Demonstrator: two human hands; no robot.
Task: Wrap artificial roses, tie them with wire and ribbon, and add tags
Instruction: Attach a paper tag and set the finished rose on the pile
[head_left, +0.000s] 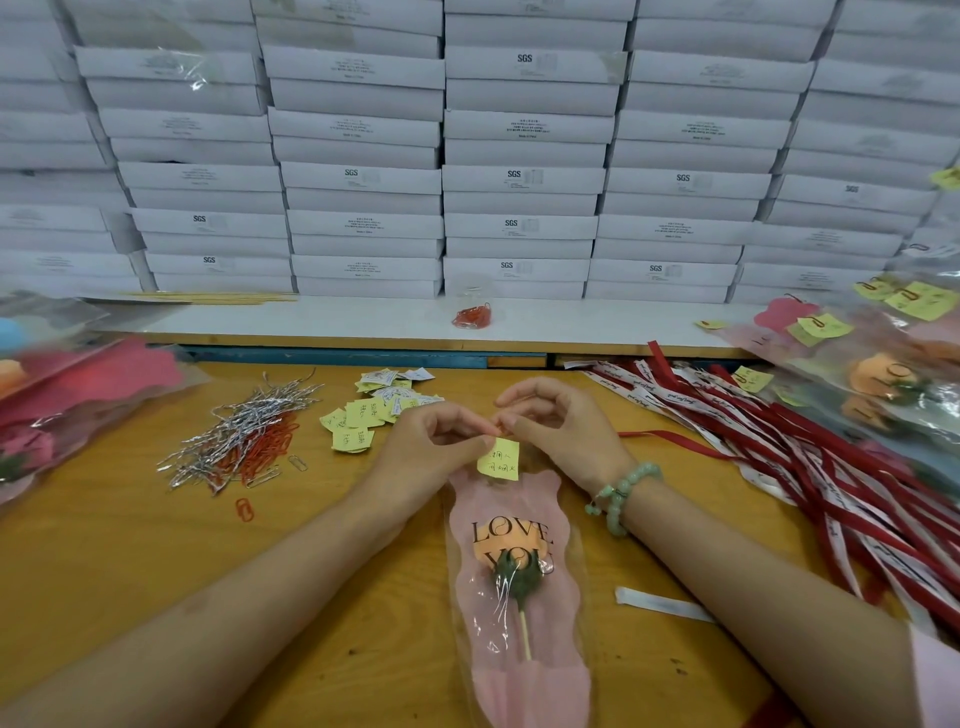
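The rose (515, 569) is already sleeved and lies on the desk (130, 561). A tag (500, 460) is held at the sleeve's (511, 512) top, pinched in the grip of both left hand (441, 439) and right hand (563, 431). Tying seems left: wires (244, 431) and ribbons (789, 436) lie aside.

We are seeing a rose (514, 574) in a pink sleeve (524, 686) lying flat just below the left hand (431, 441) and right hand (558, 428), stem pointing toward us. A yellow handwritten tag (498, 460) is hanging at the sleeve's top, pinched by both hands' fingertips. Silver wires (244, 428) are lying heaped left of the left hand. Red and white ribbons (789, 447) are sprawling right of the right hand.
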